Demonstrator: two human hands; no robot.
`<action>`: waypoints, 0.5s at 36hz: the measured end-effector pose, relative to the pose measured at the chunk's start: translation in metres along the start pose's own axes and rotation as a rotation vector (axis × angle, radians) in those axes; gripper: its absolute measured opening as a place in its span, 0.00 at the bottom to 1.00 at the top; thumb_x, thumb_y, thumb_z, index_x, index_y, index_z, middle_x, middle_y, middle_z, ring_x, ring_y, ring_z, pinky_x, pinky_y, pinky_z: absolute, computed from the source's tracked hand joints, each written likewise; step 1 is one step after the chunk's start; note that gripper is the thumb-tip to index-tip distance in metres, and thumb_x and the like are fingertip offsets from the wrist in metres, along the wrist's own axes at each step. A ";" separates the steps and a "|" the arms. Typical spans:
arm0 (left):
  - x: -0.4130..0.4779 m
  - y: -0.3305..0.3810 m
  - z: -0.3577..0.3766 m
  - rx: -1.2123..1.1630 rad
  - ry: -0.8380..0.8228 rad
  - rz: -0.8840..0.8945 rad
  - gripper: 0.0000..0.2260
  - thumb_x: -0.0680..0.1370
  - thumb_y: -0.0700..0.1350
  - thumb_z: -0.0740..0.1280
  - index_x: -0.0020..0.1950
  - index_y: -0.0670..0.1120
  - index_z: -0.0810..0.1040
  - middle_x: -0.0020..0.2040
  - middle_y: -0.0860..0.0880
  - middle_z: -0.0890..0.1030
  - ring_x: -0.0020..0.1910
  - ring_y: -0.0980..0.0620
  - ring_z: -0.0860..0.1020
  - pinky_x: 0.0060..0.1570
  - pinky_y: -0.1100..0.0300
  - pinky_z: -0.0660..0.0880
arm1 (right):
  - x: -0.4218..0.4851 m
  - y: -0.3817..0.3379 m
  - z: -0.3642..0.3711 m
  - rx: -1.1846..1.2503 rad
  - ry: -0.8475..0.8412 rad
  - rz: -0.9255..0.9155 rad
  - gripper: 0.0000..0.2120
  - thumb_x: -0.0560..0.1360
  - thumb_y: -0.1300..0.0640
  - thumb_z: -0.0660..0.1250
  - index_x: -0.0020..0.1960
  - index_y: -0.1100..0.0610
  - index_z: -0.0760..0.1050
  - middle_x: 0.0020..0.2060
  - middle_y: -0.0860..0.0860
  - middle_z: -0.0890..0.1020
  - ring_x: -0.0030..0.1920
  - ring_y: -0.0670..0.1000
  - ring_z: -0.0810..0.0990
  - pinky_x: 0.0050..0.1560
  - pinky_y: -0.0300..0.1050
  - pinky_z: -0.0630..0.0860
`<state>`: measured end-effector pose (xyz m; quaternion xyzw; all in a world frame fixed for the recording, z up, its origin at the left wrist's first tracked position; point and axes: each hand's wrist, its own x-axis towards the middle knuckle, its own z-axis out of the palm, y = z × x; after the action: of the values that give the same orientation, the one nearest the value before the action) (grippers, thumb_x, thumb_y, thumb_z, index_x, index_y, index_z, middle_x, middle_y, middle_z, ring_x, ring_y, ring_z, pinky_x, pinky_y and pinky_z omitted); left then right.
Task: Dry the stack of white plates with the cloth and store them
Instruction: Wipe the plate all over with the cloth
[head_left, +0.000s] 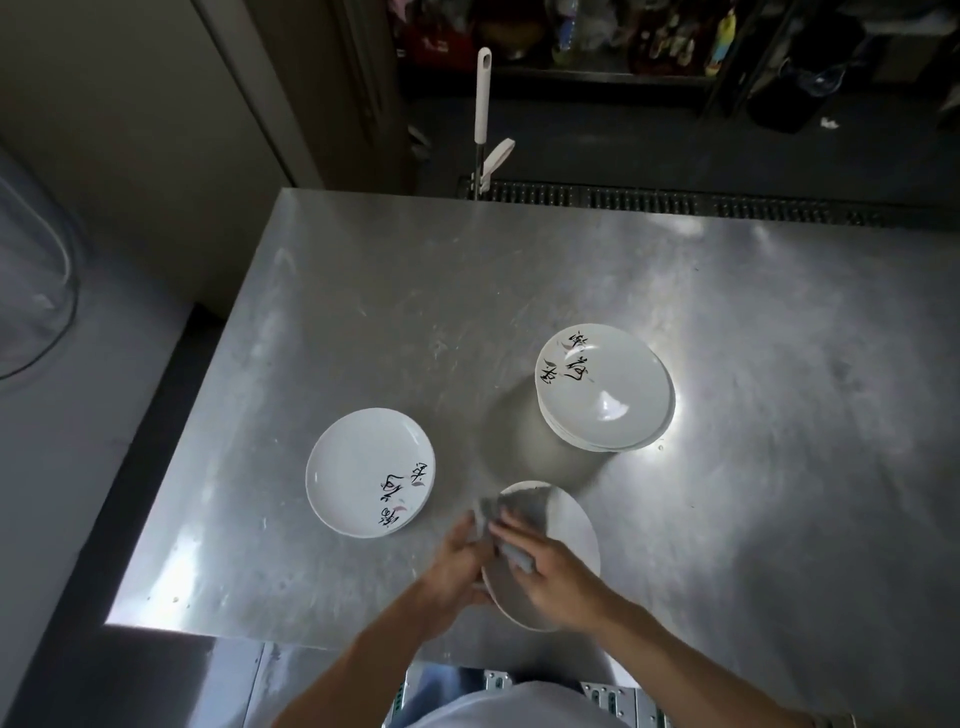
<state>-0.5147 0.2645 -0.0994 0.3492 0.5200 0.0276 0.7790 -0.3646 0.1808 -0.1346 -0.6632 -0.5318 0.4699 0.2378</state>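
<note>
Left hand (457, 561) grips the rim of the tilted white plate (571, 525), its fingertips hidden behind. Right hand (545, 571) pinches the grey cloth (524, 506) against the plate's face, blurred. On the steel table (363, 291), plate stack (605, 387) at 1 o'clock, single plate (363, 467) at 10.

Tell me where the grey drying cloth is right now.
Head view, near the steel table's front edge: the grey cloth is held by the right hand against the tilted white plate that the left hand holds.
</note>
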 end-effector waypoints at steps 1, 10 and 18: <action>0.001 -0.001 -0.002 0.011 0.020 0.012 0.16 0.82 0.36 0.63 0.66 0.52 0.75 0.55 0.42 0.85 0.48 0.44 0.85 0.46 0.46 0.82 | -0.001 0.001 0.003 -0.025 -0.026 -0.037 0.24 0.81 0.62 0.62 0.76 0.52 0.68 0.78 0.43 0.60 0.79 0.41 0.55 0.76 0.33 0.52; -0.001 -0.001 -0.007 0.066 0.030 0.029 0.19 0.81 0.32 0.61 0.69 0.48 0.70 0.54 0.36 0.83 0.48 0.40 0.82 0.54 0.33 0.79 | 0.002 -0.001 0.007 -0.301 -0.055 -0.149 0.27 0.82 0.59 0.60 0.80 0.55 0.60 0.80 0.48 0.56 0.80 0.46 0.52 0.79 0.44 0.56; -0.006 0.006 -0.013 0.050 0.015 0.009 0.20 0.80 0.31 0.62 0.68 0.50 0.74 0.44 0.46 0.85 0.40 0.49 0.84 0.40 0.52 0.83 | 0.005 0.001 -0.004 -0.395 -0.048 -0.218 0.29 0.79 0.64 0.60 0.80 0.59 0.59 0.80 0.55 0.55 0.80 0.51 0.49 0.81 0.48 0.47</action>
<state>-0.5262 0.2733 -0.0940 0.3708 0.5247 0.0203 0.7660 -0.3605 0.1855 -0.1352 -0.6241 -0.6877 0.3436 0.1400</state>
